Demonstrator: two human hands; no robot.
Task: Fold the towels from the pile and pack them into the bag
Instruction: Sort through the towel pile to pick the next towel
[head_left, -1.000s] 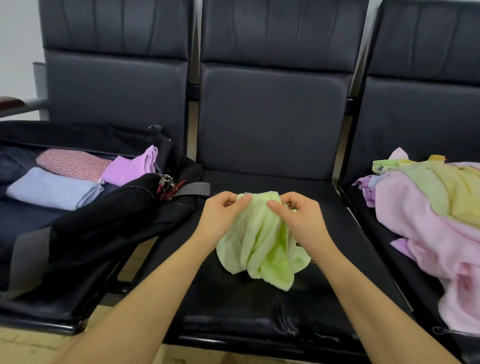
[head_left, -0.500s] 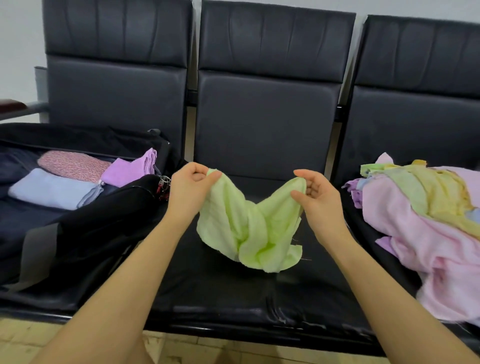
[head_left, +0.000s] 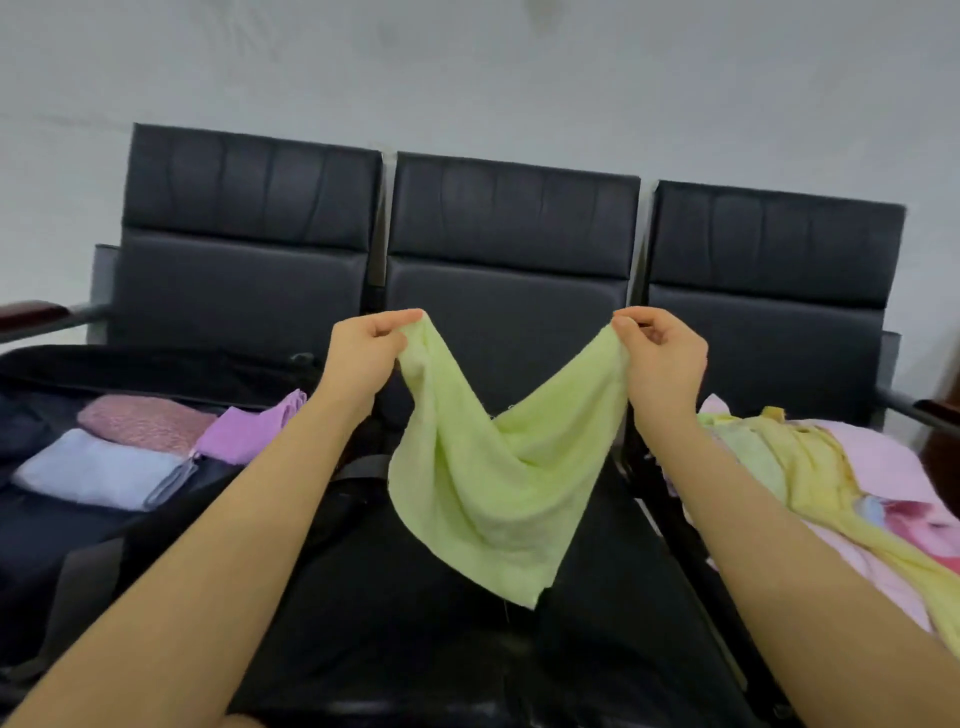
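Both hands have lifted and spread apart, raising the pale green terry towel (head_left: 498, 467) off the middle black seat (head_left: 415, 623).

Head view: left hand (head_left: 363, 353) and right hand (head_left: 660, 358) each pinch an upper corner; towel sags between them, equally near both, open black bag (head_left: 78, 545) at left. No readable writing.

3 black padded seats (head_left: 509, 291) in a row, wooden armrest (head_left: 31, 314) at left, pale wall (head_left: 467, 78) behind

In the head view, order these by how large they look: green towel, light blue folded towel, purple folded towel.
1. green towel, though nearness may enlarge it
2. light blue folded towel
3. purple folded towel, partly hidden
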